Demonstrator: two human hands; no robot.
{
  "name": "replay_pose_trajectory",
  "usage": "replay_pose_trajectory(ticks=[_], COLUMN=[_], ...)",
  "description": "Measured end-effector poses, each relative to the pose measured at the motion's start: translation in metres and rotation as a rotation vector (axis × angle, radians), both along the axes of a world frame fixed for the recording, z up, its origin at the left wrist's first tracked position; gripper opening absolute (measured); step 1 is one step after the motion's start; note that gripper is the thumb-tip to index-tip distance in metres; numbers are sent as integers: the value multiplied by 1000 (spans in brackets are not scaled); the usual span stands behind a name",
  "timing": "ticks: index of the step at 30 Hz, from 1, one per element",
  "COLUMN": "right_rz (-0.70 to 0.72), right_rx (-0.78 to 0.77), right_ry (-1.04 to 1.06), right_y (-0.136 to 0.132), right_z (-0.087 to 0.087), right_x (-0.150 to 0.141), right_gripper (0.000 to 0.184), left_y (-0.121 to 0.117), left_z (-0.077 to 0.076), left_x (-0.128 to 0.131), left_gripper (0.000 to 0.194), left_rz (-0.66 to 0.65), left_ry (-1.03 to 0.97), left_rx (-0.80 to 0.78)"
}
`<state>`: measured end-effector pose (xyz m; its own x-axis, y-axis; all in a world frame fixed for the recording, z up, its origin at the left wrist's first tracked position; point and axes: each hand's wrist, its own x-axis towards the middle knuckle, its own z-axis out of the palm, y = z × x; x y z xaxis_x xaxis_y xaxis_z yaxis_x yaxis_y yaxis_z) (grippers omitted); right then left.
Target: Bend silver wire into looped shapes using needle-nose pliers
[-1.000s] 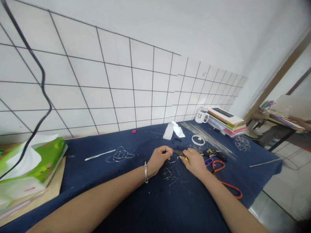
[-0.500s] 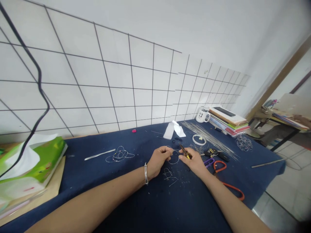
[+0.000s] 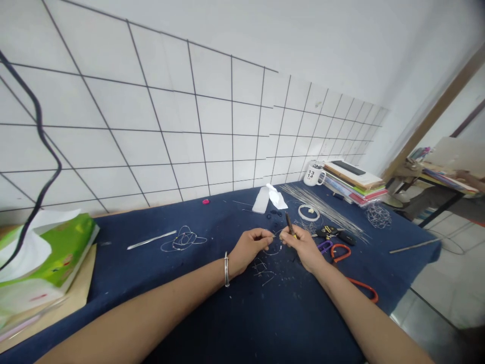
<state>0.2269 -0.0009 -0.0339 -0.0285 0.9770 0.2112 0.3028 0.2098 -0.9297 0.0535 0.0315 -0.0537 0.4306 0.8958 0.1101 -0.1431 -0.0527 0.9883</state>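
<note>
Over the dark blue cloth [image 3: 212,313], my left hand [image 3: 252,247] pinches a thin wire loop [image 3: 271,254] between thumb and fingertips. Close beside it, my right hand [image 3: 303,246] is closed round small pliers [image 3: 289,222] with dark jaws and a bit of yellow handle; the jaws point up, away from me. The right thumb and fingertip meet near the wire, but whether they grip it too is too small to tell. Below the hands lies a loose tangle of wire [image 3: 263,270] among tiny scraps.
Left are a coiled wire piece [image 3: 184,240], a flat strip [image 3: 151,239] and a green tissue pack [image 3: 68,253]. To the right lie orange-handled scissors [image 3: 341,252], black cutters [image 3: 333,233], a wire coil [image 3: 308,213] and long straight wires [image 3: 322,210]. Behind stand a mug [image 3: 314,174] and books [image 3: 352,184].
The pliers have swung from pointing toward the wire to pointing upward in my right hand. Its fingertips have come closer to my left hand. The view has shifted slightly.
</note>
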Motion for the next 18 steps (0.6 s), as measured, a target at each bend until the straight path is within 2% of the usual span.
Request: replay_pose_trajectory(ticks=[9,18], right_rz=[-10,-24], right_rx=[-42,24], right_ry=[143,4], right_y=[4,5], right_z=[-2,1], right_x=[6,12], right_gripper=[22,22], left_y=[0,3], left_z=[3,2], left_x=[-1,-3], left_gripper=[18,20], left_rz=[-58,-146], left_ry=[-10,-9], left_rx=[-3,-59])
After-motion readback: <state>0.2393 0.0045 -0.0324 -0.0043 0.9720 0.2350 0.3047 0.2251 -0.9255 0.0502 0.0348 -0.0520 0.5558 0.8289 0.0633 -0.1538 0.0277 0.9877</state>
